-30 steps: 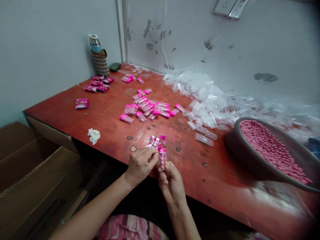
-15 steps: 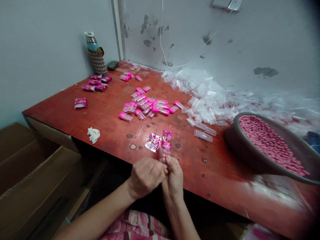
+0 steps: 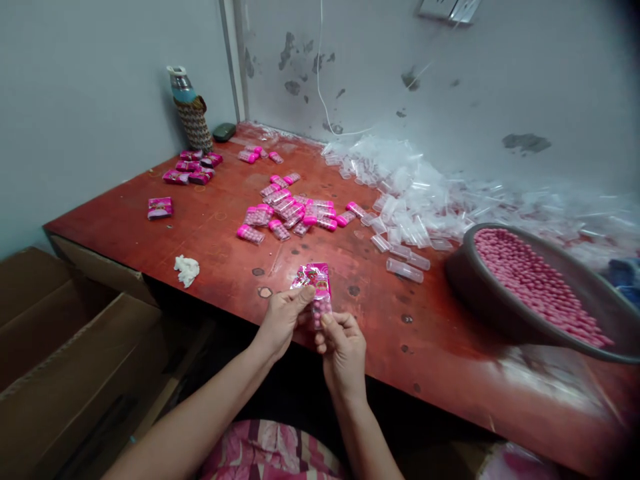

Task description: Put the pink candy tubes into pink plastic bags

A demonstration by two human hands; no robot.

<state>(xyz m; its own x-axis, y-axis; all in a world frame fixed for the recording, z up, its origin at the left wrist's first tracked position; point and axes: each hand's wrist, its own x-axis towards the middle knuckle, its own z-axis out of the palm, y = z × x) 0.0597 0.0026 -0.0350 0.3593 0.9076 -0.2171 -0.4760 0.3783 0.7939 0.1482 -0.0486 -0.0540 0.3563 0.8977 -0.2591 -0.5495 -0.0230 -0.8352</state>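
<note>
Near the table's front edge, my left hand (image 3: 284, 320) and my right hand (image 3: 346, 350) both grip a clear candy tube (image 3: 321, 305) filled with pink balls. Pink printed film with a picture covers its upper part. My left thumb presses on the printed film from the left, while my right thumb and fingers pinch the tube's lower end. Just behind and left of it lies a shiny pink printed wrapper (image 3: 300, 275), partly hidden. Further back is a pile of filled tubes with pink caps (image 3: 290, 208).
Empty clear tubes (image 3: 420, 200) are heaped along the wall. A dark basin (image 3: 470, 293) of pink balls stands at right. Folded pink packets (image 3: 189, 167), a flask (image 3: 193, 120) and crumpled white tissue (image 3: 187, 270) are at left. Below sits an open cardboard box (image 3: 75, 360).
My left hand has moved from the tube's lower end up to the printed film. The tube has shifted slightly left and now overlaps the wrapper behind it.
</note>
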